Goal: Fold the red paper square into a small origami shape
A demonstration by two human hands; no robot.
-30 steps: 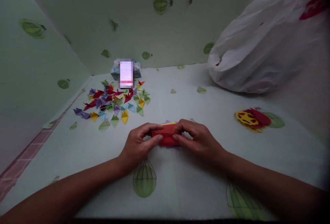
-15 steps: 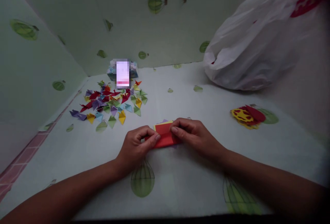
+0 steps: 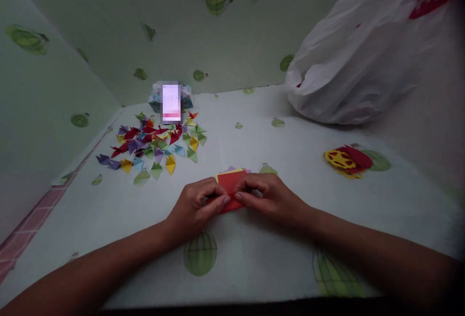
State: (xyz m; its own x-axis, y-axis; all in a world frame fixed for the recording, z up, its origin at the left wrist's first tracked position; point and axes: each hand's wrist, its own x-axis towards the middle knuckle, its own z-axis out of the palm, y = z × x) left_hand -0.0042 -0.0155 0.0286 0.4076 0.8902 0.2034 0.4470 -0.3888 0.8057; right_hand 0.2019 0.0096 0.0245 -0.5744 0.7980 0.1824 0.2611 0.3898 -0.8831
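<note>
A piece of red paper (image 3: 231, 181) lies at the middle front of the table, between my two hands, with its near part folded. My left hand (image 3: 202, 203) pinches its left side, thumb on top and fingers curled. From the right, my right hand (image 3: 267, 197) pinches the same paper, its thumb close to the left thumb. Yellow and purple paper edges (image 3: 238, 169) peek out beneath and behind the red paper. My fingers cover part of the fold.
Several small folded paper pieces (image 3: 156, 144) in many colours are heaped at the left. Behind them a lit phone (image 3: 171, 102) leans on a patterned box (image 3: 187, 99). Yellow and red paper cutouts (image 3: 347, 160) lie at the right, before a large white plastic bag (image 3: 337, 73).
My right hand has moved slightly left and down along the red paper, bringing both thumbs closer together. More of the paper's far part shows. The view has shifted a little.
</note>
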